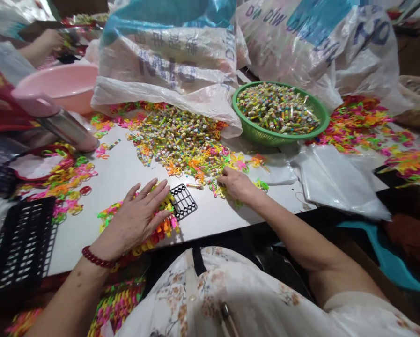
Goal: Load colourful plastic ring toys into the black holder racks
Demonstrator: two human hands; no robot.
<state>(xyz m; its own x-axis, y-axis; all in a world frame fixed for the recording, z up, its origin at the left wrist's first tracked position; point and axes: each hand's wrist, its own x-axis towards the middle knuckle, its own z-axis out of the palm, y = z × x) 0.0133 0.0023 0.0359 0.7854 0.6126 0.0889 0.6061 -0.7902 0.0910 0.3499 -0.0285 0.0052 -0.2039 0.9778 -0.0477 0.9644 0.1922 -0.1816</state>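
One black rack (184, 202) — bare end beside the left fingers (158, 195).

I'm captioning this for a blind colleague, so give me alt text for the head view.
A person's left hand is spread over colourful plastic pieces, a black grid beside it, while the right hand is at the near edge of a heap of small tubes on a white table. Beyond are a green basket of similar tubes and large printed sacks.
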